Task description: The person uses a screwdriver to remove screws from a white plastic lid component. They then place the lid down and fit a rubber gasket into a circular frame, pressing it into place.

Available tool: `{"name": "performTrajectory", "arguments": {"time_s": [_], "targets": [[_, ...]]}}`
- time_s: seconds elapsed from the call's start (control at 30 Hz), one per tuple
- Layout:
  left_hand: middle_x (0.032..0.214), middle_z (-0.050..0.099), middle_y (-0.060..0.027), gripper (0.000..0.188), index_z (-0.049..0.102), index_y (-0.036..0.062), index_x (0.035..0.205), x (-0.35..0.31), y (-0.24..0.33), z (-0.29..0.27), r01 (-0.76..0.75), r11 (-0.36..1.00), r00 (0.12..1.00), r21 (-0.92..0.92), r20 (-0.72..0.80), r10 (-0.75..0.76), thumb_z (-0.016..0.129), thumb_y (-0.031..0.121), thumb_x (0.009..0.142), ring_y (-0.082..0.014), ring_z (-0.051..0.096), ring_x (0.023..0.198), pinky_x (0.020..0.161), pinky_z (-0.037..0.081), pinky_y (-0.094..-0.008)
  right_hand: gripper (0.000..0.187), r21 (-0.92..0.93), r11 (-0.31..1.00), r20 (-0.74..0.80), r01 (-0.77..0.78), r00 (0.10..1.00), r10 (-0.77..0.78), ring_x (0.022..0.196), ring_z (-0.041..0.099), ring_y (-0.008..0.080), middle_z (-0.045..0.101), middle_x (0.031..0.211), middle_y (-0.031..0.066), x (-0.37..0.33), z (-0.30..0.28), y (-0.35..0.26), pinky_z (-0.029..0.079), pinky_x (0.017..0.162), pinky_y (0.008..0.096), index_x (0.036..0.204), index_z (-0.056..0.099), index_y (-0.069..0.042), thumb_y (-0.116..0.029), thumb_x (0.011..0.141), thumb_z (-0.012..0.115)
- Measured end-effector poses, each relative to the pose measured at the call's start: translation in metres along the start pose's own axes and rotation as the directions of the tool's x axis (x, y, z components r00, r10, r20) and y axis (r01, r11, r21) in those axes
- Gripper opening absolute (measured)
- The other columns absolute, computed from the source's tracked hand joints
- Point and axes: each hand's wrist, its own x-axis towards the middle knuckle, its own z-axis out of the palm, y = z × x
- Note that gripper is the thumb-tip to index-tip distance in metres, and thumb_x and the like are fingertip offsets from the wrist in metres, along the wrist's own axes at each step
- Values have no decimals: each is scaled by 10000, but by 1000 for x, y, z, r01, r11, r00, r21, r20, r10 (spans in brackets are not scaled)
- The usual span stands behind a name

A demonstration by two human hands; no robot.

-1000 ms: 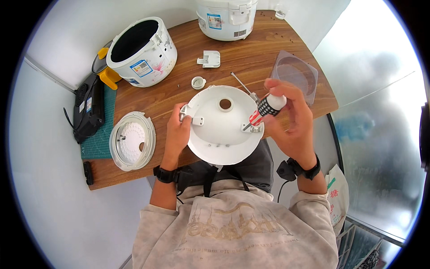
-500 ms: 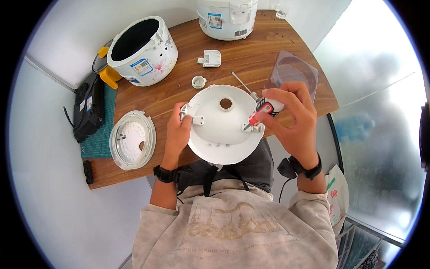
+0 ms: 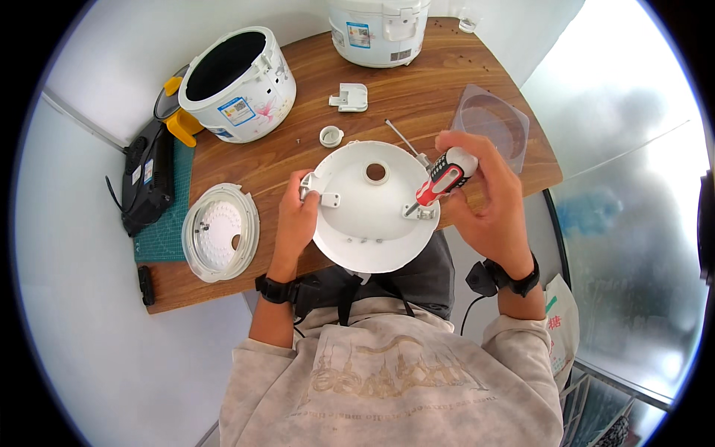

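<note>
A round white rice cooker lid shell, inner side up, rests at the table's front edge above my lap. My left hand grips its left rim by the hinge piece, thumb on top. In my right hand is a red, black and white screwdriver, held tilted. Its tip meets the small bracket on the shell's right side; whether it sits in a screw is too small to tell. Several small screws lie inside the shell near its front. A second, thin screwdriver lies behind the shell.
An inner lid lies at left. Behind stand an open rice cooker body and another white cooker. A white latch part, a small round cap, a clear plastic tray and a black case are on the table.
My right fingers have shifted and loosened around the screwdriver's handle, which shows more of its side now. The tip stays on the bracket. My left hand and the shell have not moved.
</note>
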Motion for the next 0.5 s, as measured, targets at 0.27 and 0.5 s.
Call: {"name": "performTrajectory", "arguments": {"time_s": [0.27, 0.5], "targets": [[1140, 645, -118, 359, 541, 10, 1266, 1, 0, 0, -5, 1000, 1000, 16, 1, 4, 507, 63, 913, -187, 590, 1036, 927, 461, -318, 541, -90, 996, 38, -12, 999, 16, 979, 632, 276, 555, 1237, 118, -2, -4, -1, 544, 849, 368, 1271, 652, -115, 16, 755, 750], [1140, 669, -208, 339, 540, 18, 1253, 1, -2, 0, -40, 998, 999, 41, -10, 41, 492, 75, 923, -304, 641, 1045, 936, 480, -381, 559, -265, 964, 84, 19, 996, 3, 1021, 634, 289, 528, 1292, 140, -2, 1, 0, 530, 878, 377, 1294, 635, -106, 56, 765, 719]]}}
